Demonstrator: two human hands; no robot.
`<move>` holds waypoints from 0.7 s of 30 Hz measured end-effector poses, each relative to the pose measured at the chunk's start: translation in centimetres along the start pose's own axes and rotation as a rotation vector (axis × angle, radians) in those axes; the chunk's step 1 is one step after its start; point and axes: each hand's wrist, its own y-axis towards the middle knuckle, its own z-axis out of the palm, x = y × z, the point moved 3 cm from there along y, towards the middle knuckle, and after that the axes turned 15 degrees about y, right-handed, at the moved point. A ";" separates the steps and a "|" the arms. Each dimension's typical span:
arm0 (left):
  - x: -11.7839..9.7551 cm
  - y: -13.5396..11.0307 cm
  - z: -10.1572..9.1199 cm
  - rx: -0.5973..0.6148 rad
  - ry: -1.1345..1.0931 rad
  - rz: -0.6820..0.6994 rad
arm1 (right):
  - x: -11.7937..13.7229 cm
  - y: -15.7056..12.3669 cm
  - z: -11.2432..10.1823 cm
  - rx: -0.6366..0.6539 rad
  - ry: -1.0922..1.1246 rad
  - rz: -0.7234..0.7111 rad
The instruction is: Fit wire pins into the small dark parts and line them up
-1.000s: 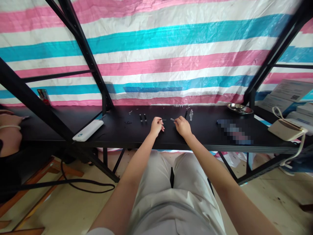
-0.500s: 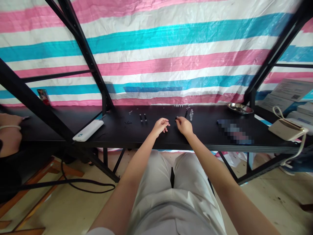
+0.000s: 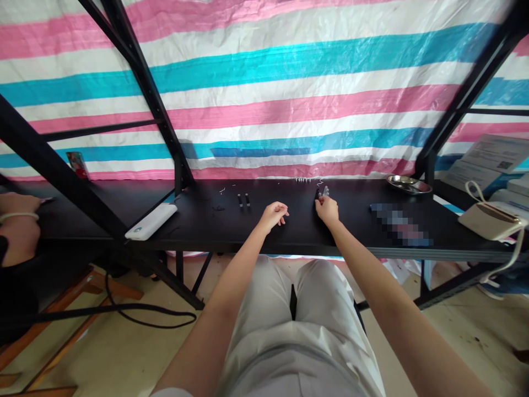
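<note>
Resting at the far left edge of the black tabletop (image 3: 289, 234), a co-worker's hand (image 3: 16, 205) wears a pale band at the wrist. Behind it, a small red packet (image 3: 77, 164) leans against the striped tarp (image 3: 264, 71) at the back edge; its print is too small to read. A white power bank (image 3: 151, 221) lies slantwise at the front edge, beside a black frame post (image 3: 177, 176), and shows a small round mark near one end but no readable brand. Further right, some tiny dark scraps (image 3: 217, 208) lie near two short black cylinders (image 3: 243, 200), which sit side by side towards the back.

The left hand (image 3: 273, 214) lies palm down at the middle of the tabletop, fingers loosely curled and slightly apart, with nothing in them. Just to its right, the right hand (image 3: 328, 208) reaches towards the back edge, its fingers bunched at a cluster of black and clear pieces (image 3: 321, 192); whether they are pinched on one cannot be told. A row of tiny white bits (image 3: 303, 180) lies just behind that cluster.

Near the back right corner sits a shallow metal dish (image 3: 408, 184). Beyond the right edge are a white box with a cord (image 3: 490, 219) and printed sheets (image 3: 491, 157) bearing a QR code, with text too small to read.
</note>
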 end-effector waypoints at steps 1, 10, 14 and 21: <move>0.0 0.0 0.0 0.000 0.000 -0.001 | 0.0 0.0 0.1 0.006 -0.007 -0.006; 0.3 0.1 0.0 -0.002 -0.004 0.004 | -0.1 0.3 -0.4 0.021 -0.067 -0.024; 0.3 0.2 0.1 0.004 -0.006 0.001 | -0.7 0.5 -1.6 0.023 -0.090 0.058; 0.3 0.2 0.1 0.004 0.006 -0.007 | -1.7 0.4 -2.6 0.010 -0.112 0.152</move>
